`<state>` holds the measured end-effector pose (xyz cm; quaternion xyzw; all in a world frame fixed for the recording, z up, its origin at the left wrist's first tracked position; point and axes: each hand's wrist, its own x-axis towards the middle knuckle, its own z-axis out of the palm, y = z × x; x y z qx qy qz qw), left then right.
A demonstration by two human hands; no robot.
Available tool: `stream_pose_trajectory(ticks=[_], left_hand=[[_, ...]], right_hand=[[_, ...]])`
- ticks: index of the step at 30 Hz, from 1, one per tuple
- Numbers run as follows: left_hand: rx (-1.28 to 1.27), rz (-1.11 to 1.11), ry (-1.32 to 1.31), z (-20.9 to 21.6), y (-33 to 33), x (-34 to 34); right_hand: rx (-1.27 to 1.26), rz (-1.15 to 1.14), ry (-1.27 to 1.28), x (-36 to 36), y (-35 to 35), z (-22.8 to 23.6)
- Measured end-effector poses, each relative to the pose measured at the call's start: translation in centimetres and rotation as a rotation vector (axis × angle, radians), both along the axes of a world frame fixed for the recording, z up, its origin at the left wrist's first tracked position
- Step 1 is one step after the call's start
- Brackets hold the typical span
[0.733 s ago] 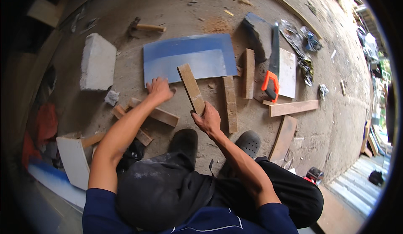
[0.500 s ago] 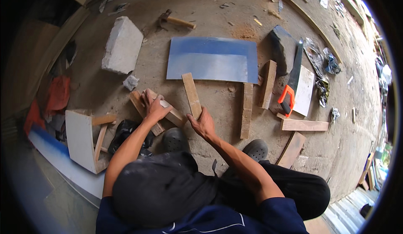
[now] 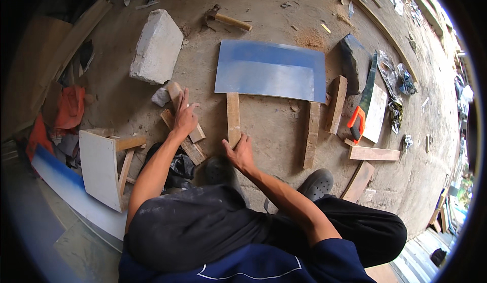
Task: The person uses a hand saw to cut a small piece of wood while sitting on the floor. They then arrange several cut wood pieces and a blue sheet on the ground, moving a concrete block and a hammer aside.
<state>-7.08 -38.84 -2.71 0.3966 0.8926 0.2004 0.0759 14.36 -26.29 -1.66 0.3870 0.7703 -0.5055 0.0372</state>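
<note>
A blue and pale rectangular panel [image 3: 271, 70] lies on the ground ahead. My right hand [image 3: 240, 153] pinches the near end of a wooden block [image 3: 233, 115], whose far end meets or slips under the panel's near left edge; which one I cannot tell. Another wooden block [image 3: 312, 136] extends from the panel's near right edge. On the left, my left hand [image 3: 185, 120] has its fingers apart and rests on or just over a short wooden block [image 3: 195, 131]. That block lies across a second wood piece [image 3: 175, 123], and the hand hides part of both.
A hammer [image 3: 228, 21] and a pale concrete block [image 3: 158, 47] lie beyond the hands. To the right are a dark stone [image 3: 355, 62], an orange-handled saw [image 3: 357, 123] and several wood offcuts. A white-faced wooden frame [image 3: 101, 169] stands at left.
The block in my right hand has swung from tilted to nearly straight, its far end now at the panel's edge. My left fingers have loosened and spread. The view has shifted slightly.
</note>
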Motion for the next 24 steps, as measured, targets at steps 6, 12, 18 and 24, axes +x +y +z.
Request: stream_pose_trajectory(ticks=[6,12,18,24], left_hand=[[-0.179,-0.212,-0.099,0.1,-0.9,-3.9],[-0.442,-0.488,-0.119,6.9,2.7,-6.1],[-0.866,-0.484,0.009,16.7,9.6,-5.5],[-0.880,-0.228,0.024,16.3,11.1,-2.8]], right_hand=[[0.107,0.168,-0.060,-0.3,0.7,0.4],[0.012,0.169,-0.091,-0.8,2.0,0.4],[-0.049,0.236,-0.007,-0.9,3.7,-1.4],[-0.038,0.283,0.025,-1.1,2.9,-0.9]])
